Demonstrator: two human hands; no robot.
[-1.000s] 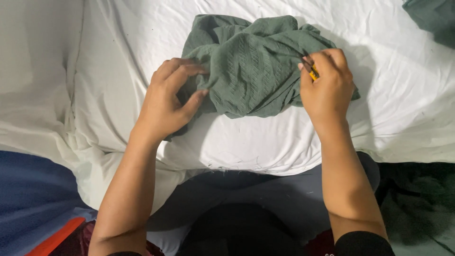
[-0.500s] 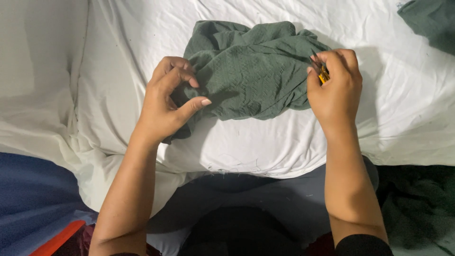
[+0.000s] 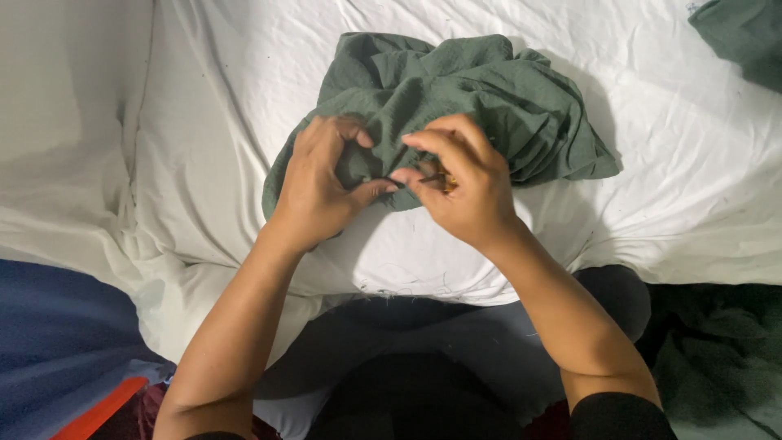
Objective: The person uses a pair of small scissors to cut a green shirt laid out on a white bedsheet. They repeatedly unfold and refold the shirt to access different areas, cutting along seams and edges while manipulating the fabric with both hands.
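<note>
A white sheet (image 3: 244, 122) covers the bed, wrinkled, with open room left, right and above a crumpled dull-green cloth (image 3: 456, 98) lying bunched near its middle. At the cloth's near edge the left hand (image 3: 318, 183) pinches a fold, and the right hand (image 3: 460, 183), its grip narrow on the cloth, also holds a small yellow thing (image 3: 447, 181), too hidden to tell.

The small yellow thing (image 3: 447, 181) in the right hand (image 3: 464, 191) is mostly hidden by its fingers; its kind cannot be told. The left hand (image 3: 319, 181) covers the green cloth's (image 3: 456, 98) near edge. A second green cloth (image 3: 745, 37) is cut off at upper right.
</note>
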